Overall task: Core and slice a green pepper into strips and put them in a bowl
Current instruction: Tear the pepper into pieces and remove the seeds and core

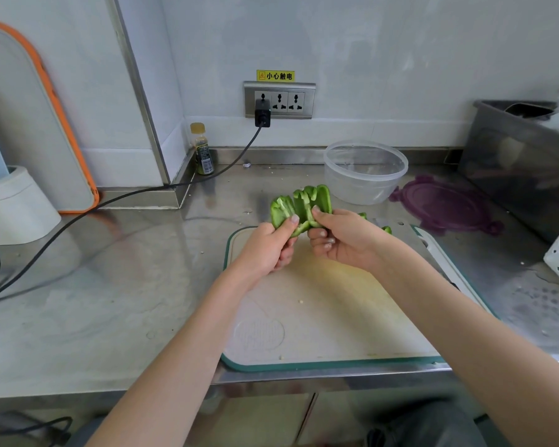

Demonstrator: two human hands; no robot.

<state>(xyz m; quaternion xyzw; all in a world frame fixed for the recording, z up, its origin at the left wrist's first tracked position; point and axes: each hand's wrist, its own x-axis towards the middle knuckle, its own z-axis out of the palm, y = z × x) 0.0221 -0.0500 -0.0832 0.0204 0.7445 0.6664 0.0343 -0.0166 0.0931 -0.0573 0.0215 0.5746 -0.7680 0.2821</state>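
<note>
Left hand (273,245) and right hand (339,238): each pinches one side of the opened green pepper (300,206), which you hold raised over the far end of the cutting board (320,317). Risk: pull unevenly and the flesh tears raggedly, scattering seeds (some already dot the counter). Bowl (365,171): just beyond, holding no strips. Writing: yellow label (275,75) above the wall socket (279,100) reads 小心触电; the small bottle's (202,150) print is illegible.

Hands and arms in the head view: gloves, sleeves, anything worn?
Nothing worn that shows. The left hand and right hand are bare, no gloves. No rings, watch or bands are visible on the fingers or wrists. Both forearms are bare as far as the frame's bottom edge, with no sleeve in view. Nails look short.
</note>
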